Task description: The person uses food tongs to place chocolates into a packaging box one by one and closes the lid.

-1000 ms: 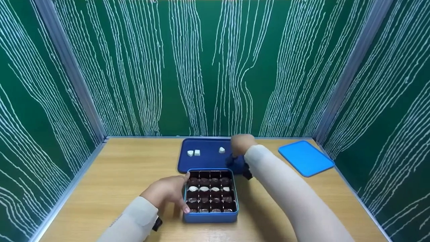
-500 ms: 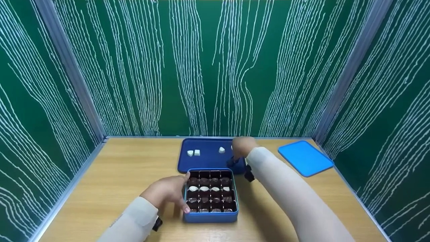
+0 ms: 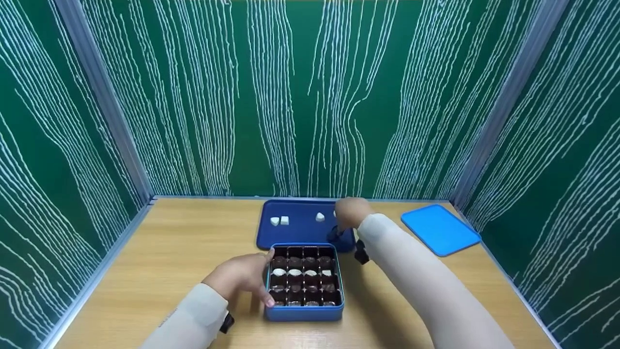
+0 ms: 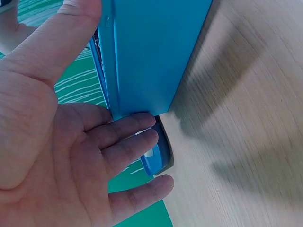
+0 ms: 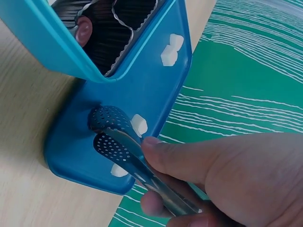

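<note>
In the head view my left hand point(image 3: 244, 277) rests along the left wall of a blue box point(image 3: 304, 314). Its thumb lies at the near corner, and a finger reaches the far corner. The left wrist view has the fingers point(image 4: 130, 153) fairly straight, touching the box's end. My right hand point(image 3: 353, 212) grips metal tongs point(image 5: 156, 182) over the dark blue tray point(image 3: 302, 235). The tongs' perforated heads stand slightly apart, with no piece visible between them. One white chocolate-like piece point(image 5: 138, 124) lies right beside them; another point(image 5: 118, 170) is partly hidden behind them.
Brown pieces and a row of white pieces point(image 3: 295, 273) sit in the box's dark dividers. More white pieces point(image 3: 285, 220) lie on the tray's left part. A flat bright blue tray or lid point(image 3: 441, 230) lies at right. Green walls point(image 3: 203, 97) enclose the table.
My right hand has shifted slightly right and nearer with the tongs, uncovering the edge of a white piece beside it. My left hand and the box have stayed put.
</note>
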Demonstrator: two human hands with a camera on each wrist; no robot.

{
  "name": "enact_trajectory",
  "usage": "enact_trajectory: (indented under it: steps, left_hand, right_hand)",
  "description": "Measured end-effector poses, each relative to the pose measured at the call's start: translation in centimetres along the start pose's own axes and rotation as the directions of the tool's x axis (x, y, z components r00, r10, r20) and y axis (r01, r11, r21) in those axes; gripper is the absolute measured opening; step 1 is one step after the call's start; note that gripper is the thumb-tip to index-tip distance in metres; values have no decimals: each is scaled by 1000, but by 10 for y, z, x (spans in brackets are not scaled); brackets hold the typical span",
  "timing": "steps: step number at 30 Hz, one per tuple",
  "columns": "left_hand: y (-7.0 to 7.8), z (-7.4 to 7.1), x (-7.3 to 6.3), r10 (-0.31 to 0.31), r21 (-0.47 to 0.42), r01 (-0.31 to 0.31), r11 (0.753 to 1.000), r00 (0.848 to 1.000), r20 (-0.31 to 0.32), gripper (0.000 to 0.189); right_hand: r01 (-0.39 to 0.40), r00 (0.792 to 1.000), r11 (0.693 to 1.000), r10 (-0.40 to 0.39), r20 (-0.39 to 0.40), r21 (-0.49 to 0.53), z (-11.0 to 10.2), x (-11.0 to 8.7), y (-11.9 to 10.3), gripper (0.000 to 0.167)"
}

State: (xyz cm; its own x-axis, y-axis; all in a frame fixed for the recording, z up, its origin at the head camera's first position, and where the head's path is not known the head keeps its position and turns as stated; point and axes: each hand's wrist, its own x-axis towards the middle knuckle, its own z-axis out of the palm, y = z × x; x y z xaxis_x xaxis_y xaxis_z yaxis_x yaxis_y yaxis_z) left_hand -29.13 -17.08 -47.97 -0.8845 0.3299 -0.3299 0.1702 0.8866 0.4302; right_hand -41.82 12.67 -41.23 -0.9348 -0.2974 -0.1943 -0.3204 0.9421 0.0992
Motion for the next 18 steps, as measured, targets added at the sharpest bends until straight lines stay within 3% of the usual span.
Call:
enact_trajectory:
  steps: [9,14,18]
  left_hand:
    - [-1,-2,-2,6,4,-6,1000,1000,6,155]
    - [-1,-3,-1,27,30,-28,999,1000,14,153]
    - [0,-5,-1,62,64,-63,996,998,13,151]
  right_hand:
    - [4,1000,1000,-4,-26,-16,-27,-12,-4,47]
    - [30,999,999,-31,-17,-29,-52,-26,-16,37]
    - [102,993,993,-105,-54,-58,-66,-46,-34,35]
